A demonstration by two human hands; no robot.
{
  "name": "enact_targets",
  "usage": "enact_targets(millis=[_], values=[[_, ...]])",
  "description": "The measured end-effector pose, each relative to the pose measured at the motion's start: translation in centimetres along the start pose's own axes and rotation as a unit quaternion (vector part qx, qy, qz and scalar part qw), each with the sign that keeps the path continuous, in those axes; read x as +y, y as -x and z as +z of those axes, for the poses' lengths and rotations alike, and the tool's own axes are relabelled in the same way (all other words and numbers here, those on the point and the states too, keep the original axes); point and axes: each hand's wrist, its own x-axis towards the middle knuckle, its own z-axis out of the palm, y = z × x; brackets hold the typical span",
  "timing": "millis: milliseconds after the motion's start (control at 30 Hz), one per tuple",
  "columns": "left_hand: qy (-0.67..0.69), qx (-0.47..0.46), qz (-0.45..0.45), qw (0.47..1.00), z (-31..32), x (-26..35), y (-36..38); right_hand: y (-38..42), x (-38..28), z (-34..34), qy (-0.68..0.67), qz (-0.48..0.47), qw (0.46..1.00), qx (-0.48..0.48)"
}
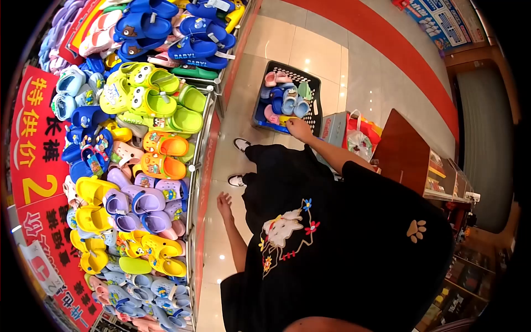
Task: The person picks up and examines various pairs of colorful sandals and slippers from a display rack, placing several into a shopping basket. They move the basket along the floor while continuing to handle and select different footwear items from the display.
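My right hand (299, 130) is closed at the near rim of a black plastic shopping basket (316, 91), its fingers curled over the edge. Inside the basket lie several children's clogs, among them light blue clogs (290, 100), pink clogs (271, 114) and a green clog (304, 90). My left hand (224, 205) hangs beside my body with fingers apart, holding nothing. It is nearest to the edge of a display rack heaped with clogs, where lilac clogs (146, 200) and orange clogs (166, 145) sit close to the metal rail.
Yellow-green clogs (152, 80) and blue slippers (193, 41) fill the far rack. A red sign (38, 122) runs along the left. A grey box (334, 128) and a red bag (371, 130) stand beside the basket, with a wooden counter (401, 146) behind. My shoes (241, 144) are on the tiled floor.
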Motion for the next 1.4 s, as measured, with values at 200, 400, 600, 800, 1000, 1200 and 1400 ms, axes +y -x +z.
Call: enact_targets(millis=[200,400,600,800,1000,1200,1400], values=[[-0.052,0.034,-0.089,0.994,-1.5,-0.5,0.0,-5.6,7.6,4.4,-0.147,0.056,0.984,-0.085],[-0.060,0.051,-0.139,0.987,1.6,-3.9,4.8,-9.5,12.8,6.4,-0.021,0.052,0.989,-0.138],[-0.154,0.039,-0.108,0.981,5.2,-4.2,9.7,-14.7,16.6,10.6,-0.082,0.153,0.978,-0.115],[-0.161,0.096,-0.123,0.975,7.9,-1.0,11.7,-17.6,18.7,12.7,-0.011,0.184,0.979,-0.086],[-0.264,0.237,-0.130,0.926,11.7,1.3,13.1,-22.5,32.1,25.1,0.054,-0.166,0.985,-0.010],[-0.270,0.312,-0.133,0.901,13.4,1.4,14.3,-22.5,25.4,15.4,-0.042,-0.002,0.993,-0.107],[-0.226,0.364,-0.160,0.890,14.0,-2.0,15.5,-19.3,20.3,7.9,-0.090,-0.054,0.994,-0.006]])
